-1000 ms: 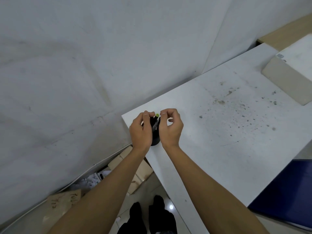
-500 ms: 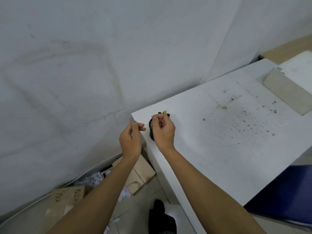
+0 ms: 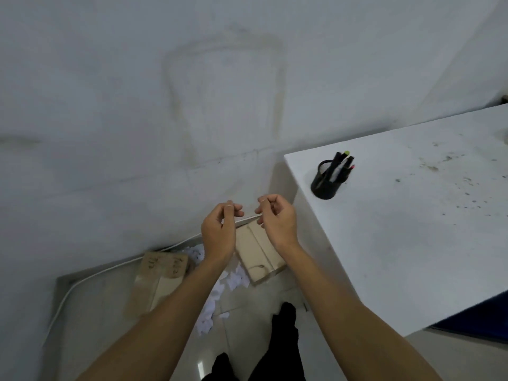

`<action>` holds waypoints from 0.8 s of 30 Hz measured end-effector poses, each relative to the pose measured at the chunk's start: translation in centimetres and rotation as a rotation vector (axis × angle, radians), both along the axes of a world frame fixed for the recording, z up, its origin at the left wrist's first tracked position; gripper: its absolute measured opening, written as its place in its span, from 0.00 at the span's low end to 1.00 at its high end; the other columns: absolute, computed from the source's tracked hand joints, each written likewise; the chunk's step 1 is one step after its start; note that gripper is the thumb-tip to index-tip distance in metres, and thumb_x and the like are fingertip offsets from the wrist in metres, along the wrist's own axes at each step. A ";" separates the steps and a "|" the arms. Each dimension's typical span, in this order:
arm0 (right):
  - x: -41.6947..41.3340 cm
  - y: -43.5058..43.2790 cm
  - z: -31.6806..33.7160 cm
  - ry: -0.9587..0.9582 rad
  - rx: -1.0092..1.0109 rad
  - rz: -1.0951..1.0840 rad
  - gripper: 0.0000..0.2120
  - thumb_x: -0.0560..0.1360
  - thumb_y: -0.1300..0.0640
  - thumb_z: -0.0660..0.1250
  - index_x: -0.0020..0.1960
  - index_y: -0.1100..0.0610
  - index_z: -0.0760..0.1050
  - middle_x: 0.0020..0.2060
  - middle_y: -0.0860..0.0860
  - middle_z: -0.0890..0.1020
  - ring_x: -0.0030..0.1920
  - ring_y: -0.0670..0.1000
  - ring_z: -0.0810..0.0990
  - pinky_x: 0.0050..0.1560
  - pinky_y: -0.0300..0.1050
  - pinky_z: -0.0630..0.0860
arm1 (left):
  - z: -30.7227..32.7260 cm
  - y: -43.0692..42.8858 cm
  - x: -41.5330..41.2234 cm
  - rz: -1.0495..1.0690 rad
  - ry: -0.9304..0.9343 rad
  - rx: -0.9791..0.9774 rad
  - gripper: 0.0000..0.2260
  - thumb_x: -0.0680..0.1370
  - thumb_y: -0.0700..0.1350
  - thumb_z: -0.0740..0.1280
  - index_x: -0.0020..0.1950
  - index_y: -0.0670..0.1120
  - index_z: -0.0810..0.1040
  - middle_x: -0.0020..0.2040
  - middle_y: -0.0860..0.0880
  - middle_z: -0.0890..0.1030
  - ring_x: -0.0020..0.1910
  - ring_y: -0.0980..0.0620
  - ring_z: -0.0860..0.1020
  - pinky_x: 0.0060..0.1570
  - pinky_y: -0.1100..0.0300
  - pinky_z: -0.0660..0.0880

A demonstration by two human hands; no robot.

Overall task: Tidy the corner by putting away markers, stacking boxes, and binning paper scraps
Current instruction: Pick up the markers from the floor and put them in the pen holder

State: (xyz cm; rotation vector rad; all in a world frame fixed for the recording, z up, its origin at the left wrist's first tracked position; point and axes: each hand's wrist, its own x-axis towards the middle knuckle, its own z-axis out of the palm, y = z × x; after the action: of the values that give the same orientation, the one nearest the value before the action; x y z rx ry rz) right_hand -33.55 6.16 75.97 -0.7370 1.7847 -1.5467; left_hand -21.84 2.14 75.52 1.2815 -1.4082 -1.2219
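We hold both hands up in the air over the floor corner, just left of the table edge and close together without touching. Our left hand and our right hand have their fingers loosely curled, thumb near forefinger, and we see nothing gripped in either one. The markers stand leaning in a black round holder near the corner of the white, speckled table, well apart from the hands. Below the hands, 2 flat cardboard boxes lie on the tiled floor against the wall: one box with handwriting to the left, the other box partly hidden behind our wrists. White paper scraps are strewn between and in front of them. A white cable runs along the wall base
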 end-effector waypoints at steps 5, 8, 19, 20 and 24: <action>5.1 0.3 -2.8 -0.011 0.080 0.139 0.06 0.80 0.58 0.66 0.47 0.57 0.80 0.38 0.54 0.84 0.34 0.49 0.80 0.32 0.36 0.74 | -1.9 0.4 6.5 0.055 -0.044 0.059 0.11 0.82 0.45 0.62 0.45 0.47 0.82 0.41 0.54 0.84 0.41 0.63 0.80 0.43 0.73 0.74; 7.3 -0.2 -5.9 0.011 0.137 0.220 0.07 0.80 0.57 0.66 0.45 0.55 0.79 0.38 0.54 0.84 0.34 0.48 0.81 0.33 0.37 0.75 | -4.9 0.3 9.5 0.100 -0.129 0.097 0.10 0.81 0.46 0.63 0.45 0.47 0.82 0.40 0.54 0.83 0.37 0.63 0.78 0.41 0.66 0.75; 9.9 -6.5 -27.7 0.094 0.193 0.378 0.06 0.78 0.54 0.66 0.44 0.51 0.80 0.39 0.50 0.84 0.40 0.55 0.83 0.43 0.54 0.81 | -27.4 -2.5 14.6 0.103 -0.264 0.107 0.09 0.82 0.46 0.62 0.49 0.48 0.82 0.44 0.56 0.83 0.45 0.59 0.81 0.47 0.60 0.78; 10.1 -7.0 -30.7 0.089 0.190 0.384 0.06 0.78 0.55 0.66 0.44 0.51 0.80 0.39 0.51 0.84 0.40 0.55 0.83 0.42 0.53 0.81 | -30.3 -2.8 14.8 0.112 -0.263 0.117 0.09 0.82 0.46 0.62 0.49 0.48 0.82 0.44 0.56 0.83 0.45 0.59 0.81 0.47 0.60 0.78; 10.9 -8.1 -41.9 0.088 0.177 0.422 0.08 0.79 0.60 0.66 0.44 0.51 0.80 0.39 0.53 0.84 0.39 0.54 0.83 0.43 0.50 0.81 | -40.9 -4.0 15.1 0.151 -0.253 0.095 0.09 0.82 0.45 0.62 0.50 0.47 0.82 0.43 0.56 0.83 0.44 0.58 0.80 0.44 0.63 0.76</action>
State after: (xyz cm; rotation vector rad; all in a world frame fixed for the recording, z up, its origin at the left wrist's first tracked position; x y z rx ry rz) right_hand -22.68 -1.97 34.08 -1.0277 1.6672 -1.0803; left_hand -6.69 -1.81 34.59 1.6244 -1.4124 -1.0636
